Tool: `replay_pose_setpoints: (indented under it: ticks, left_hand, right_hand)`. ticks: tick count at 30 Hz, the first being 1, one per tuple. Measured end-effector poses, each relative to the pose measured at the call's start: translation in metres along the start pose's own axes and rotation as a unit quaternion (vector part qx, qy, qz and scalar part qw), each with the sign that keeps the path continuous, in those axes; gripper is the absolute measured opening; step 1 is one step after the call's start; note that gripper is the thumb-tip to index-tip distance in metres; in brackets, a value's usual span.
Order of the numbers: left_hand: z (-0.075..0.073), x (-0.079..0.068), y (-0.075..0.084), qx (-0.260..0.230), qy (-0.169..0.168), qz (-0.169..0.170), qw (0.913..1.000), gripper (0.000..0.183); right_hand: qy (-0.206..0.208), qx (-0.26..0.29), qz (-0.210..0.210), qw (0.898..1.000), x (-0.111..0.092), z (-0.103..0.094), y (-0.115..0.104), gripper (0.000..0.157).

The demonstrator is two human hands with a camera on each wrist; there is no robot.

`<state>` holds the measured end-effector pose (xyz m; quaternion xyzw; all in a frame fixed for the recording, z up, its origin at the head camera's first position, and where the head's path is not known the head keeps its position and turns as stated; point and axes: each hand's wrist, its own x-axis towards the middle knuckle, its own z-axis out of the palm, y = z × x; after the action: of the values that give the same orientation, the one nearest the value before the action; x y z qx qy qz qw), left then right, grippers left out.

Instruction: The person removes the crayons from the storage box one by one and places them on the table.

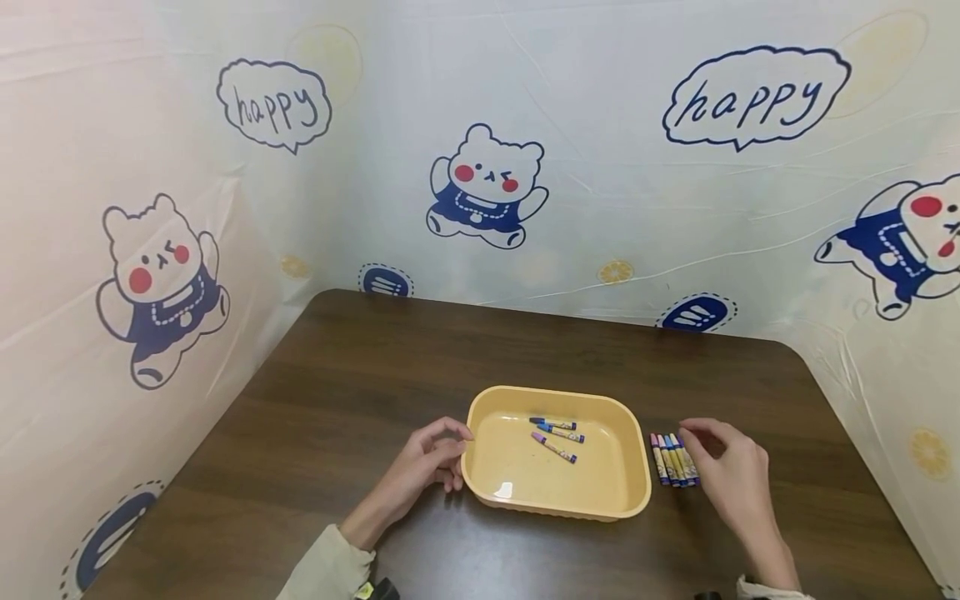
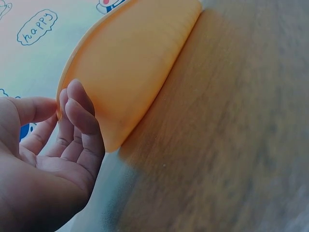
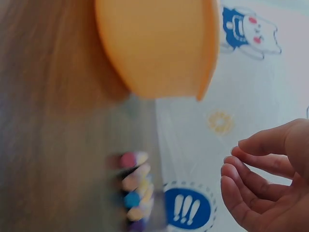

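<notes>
At the left end of a yellow plastic basin (image 1: 558,500), my left hand (image 1: 427,458) pinches the rim between thumb and fingers; the left wrist view shows the fingertips (image 2: 79,113) along the outer wall. Three crayons lie inside the basin: a dark one (image 1: 552,424), a blue one (image 1: 562,433) and a purple-pink one (image 1: 555,448). To its right, several crayons (image 1: 672,460) form a neat side-by-side row on the table. My right hand (image 1: 727,467) hovers beside that row, thumb and fingertips close together with nothing visible between them.
The dark wood table (image 1: 360,367) has rounded far corners. Behind and beside it hangs a pale sheet (image 1: 600,100) printed with cartoon bears, "happy" bubbles and orange slices. The basin's raised wall stands between the two hands.
</notes>
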<state>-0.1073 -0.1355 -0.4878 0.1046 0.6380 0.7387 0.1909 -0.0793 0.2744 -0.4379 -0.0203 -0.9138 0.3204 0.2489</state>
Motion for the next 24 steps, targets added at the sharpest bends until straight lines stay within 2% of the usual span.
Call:
replay_pose_setpoints:
  ticks: [8,16,24]
  left_hand:
    - [-0.001,-0.001,0.000,0.000,0.001,-0.001,1.0000,0.030]
    - [0.000,-0.001,0.001,-0.005,0.001,-0.001,1.0000,0.028]
    - [0.000,0.000,0.001,-0.005,0.001,0.001,1.0000,0.028]
  right_hand:
    - [-0.024,0.034,-0.078,0.996,0.008,0.016,-0.033,0.010]
    - [-0.086,0.034,-0.096,0.991,0.014,0.033,-0.061,0.012]
    - [-0.114,0.049,-0.133,0.983,0.018,0.051,-0.082,0.014]
